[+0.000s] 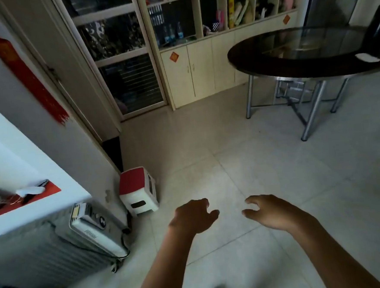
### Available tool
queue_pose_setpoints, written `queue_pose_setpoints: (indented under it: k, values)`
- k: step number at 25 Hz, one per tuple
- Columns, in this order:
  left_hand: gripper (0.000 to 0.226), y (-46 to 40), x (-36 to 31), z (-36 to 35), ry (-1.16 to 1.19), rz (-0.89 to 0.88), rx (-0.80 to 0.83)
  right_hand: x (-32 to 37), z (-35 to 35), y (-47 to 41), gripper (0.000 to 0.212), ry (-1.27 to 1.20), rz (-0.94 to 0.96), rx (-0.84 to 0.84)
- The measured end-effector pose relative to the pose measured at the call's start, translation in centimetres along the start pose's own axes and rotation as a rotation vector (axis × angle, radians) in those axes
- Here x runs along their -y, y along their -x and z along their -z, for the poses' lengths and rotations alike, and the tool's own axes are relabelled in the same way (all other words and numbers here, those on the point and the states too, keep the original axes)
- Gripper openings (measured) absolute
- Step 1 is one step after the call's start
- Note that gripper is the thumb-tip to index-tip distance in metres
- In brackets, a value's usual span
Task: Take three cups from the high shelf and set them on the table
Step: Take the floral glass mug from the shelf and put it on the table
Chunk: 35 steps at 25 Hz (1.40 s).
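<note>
My home, living and dining room. Pale tiled floor (264, 161) underfoot. Round dark glass desk (291, 67) on metal legs, right. Cream wall cabinet (202, 71) ahead: open shelves crammed with books, bottles, knick-knacks; red paper squares stuck on doors. Glass-fronted door (120, 58) beside it. Red hanging ornament (21, 68) on wall. Oil heater (93, 229) and small red-topped plastic stool (138, 190), left.

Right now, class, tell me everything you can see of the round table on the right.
The round table has a dark, glossy top that looks like glass, mirroring the shelving behind it. A metal band rims its edge, and slanted tubular metal legs with crossbars stand on the pale tiled floor. A small white object lies near its right edge, and a dark bottle-like shape stands there, cut off. No cups are on it.
</note>
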<state>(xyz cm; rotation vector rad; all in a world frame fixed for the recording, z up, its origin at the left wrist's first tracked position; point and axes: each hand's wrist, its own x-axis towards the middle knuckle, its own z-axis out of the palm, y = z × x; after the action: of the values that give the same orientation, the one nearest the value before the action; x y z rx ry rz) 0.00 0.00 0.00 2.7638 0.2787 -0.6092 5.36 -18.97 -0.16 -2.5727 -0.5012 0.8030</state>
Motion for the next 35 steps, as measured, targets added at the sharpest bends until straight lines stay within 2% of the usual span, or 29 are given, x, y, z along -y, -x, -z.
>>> queue_pose_setpoints:
  k: [9,15,25,35]
  values:
    - [0.048,-14.7,6.1,7.6,0.048,-0.001,0.024,4.5,6.0,-16.0,0.053,-0.02,-0.062,-0.022]
    - [0.044,-24.7,8.6,14.2,-0.054,-0.037,0.014,8.0,11.2,-25.8,0.049,-0.058,-0.085,-0.042]
    - [0.043,-42.8,7.9,23.5,-0.046,-0.062,0.001,7.8,21.2,-43.6,0.045,-0.043,-0.055,-0.065]
    - [0.042,-60.2,5.6,32.3,0.006,-0.008,0.025,7.3,33.3,-60.9,0.049,-0.01,0.028,-0.013]
